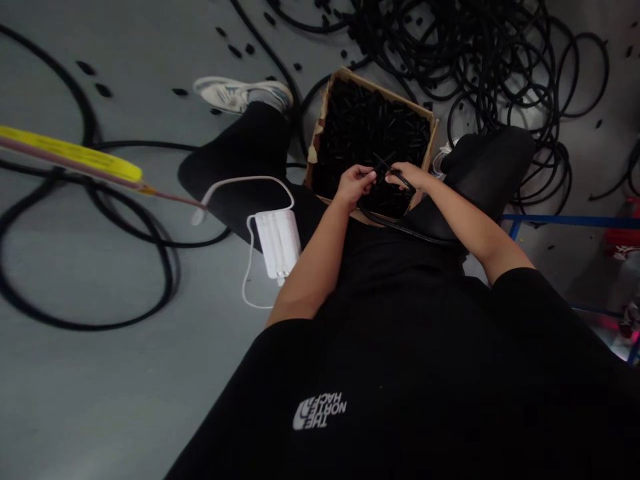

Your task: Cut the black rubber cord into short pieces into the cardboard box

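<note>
Over the near edge of an open cardboard box (434,137), both of my hands are close together. My right hand (407,175) is closed around the dark handles of scissors (411,187), whose thin blades point up and left. My left hand (356,183) pinches what looks like the end of a black hose (395,229); its tip is hard to make out against the dark contents. That hose curves across my lap below the hands. Many short black pieces (375,120) fill the box.
Tangled black hose (480,60) lies beyond the box, with small black bits scattered on the floor. More hose loops (167,267) lie at left. A white power bank (277,243) with a cable rests by my left thigh. A blue frame (575,220) stands at right.
</note>
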